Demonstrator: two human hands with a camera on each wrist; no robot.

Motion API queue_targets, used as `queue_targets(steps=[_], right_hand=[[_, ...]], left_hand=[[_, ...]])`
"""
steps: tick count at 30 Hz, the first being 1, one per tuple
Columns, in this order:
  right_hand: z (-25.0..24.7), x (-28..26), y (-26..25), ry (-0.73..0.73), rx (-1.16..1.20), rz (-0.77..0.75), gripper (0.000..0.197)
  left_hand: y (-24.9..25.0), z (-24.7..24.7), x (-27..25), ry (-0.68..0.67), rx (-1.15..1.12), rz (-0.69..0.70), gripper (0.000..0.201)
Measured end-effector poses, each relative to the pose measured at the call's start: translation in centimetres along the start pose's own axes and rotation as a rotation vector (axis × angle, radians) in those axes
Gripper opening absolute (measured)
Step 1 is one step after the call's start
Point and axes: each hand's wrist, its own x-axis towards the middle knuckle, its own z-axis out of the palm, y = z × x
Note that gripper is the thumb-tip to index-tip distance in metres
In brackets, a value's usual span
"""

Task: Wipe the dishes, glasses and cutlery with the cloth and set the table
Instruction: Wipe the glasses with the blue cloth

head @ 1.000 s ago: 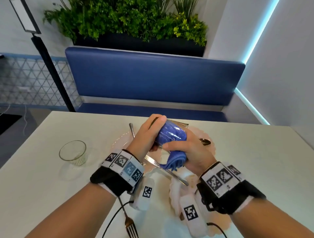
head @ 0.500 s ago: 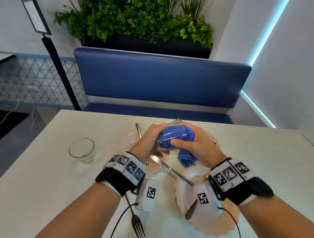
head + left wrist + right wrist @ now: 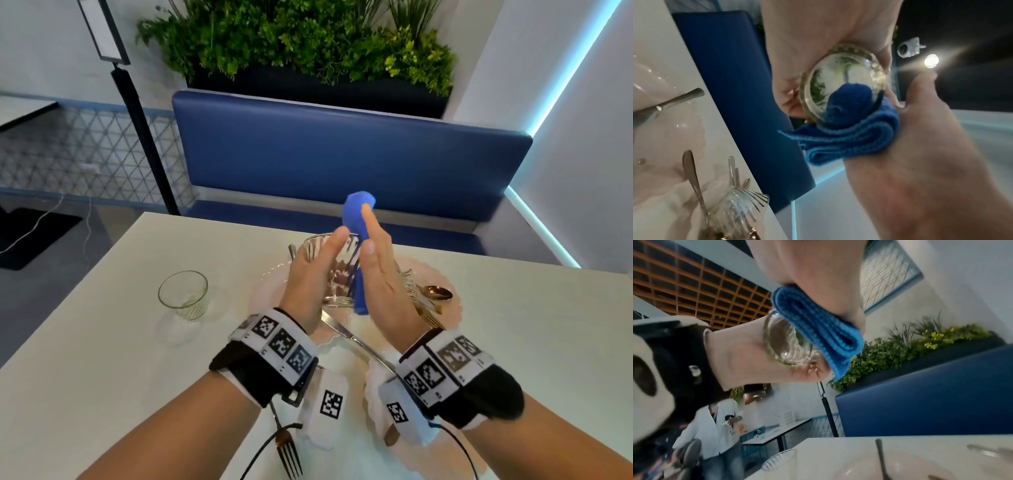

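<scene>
Above the pink plate, left hand grasps the ribbed glass; right hand, fingers straight, presses the folded blue cloth against its side. Table left of plate: one glass tumbler.

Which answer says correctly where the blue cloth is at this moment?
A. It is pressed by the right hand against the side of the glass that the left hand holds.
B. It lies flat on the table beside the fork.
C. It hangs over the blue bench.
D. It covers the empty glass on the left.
A: the right hand presses the folded blue cloth against the glass gripped by the left hand.
</scene>
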Motion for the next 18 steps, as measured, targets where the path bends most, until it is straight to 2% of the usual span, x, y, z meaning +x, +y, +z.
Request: queue_targets(steps=[1, 3, 5, 8, 11, 14, 18], right_hand=[[0.2, -0.1, -0.1, -0.006, 0.114, 0.065, 0.049], [0.6, 0.0, -0.9, 0.021, 0.394, 0.282, 0.053], [0.6, 0.2, -1.0, 0.021, 0.634, 0.433, 0.058], [1.1, 0.1, -0.3, -0.032, 0.845, 0.641, 0.077], [1.9, -0.5, 1.3, -0.01, 0.922, 0.717, 0.068], [2.8, -0.9, 2.2, -0.056, 0.989, 0.748, 0.06], [2.7, -1.3, 3.4, -0.073, 0.832, 0.878, 0.045]], left_hand=[[-0.5, 0.1, -0.1, 0.086, 0.019, 0.047, 0.054], [-1.3, 0.2, -0.5, 0.237, 0.075, 0.181, 0.073], [-2.1, -0.1, -0.9, 0.255, 0.144, 0.31, 0.088], [-2.3, -0.8, -1.4, 0.224, 0.278, 0.431, 0.095], [-2.1, -1.5, -1.6, 0.221, 0.424, 0.434, 0.097], [-2.8, -2.7, -1.6, 0.244, 0.482, 0.407, 0.099], [-4.1, -6.6, -1.5, 0.443, 0.384, 0.312, 0.099]])
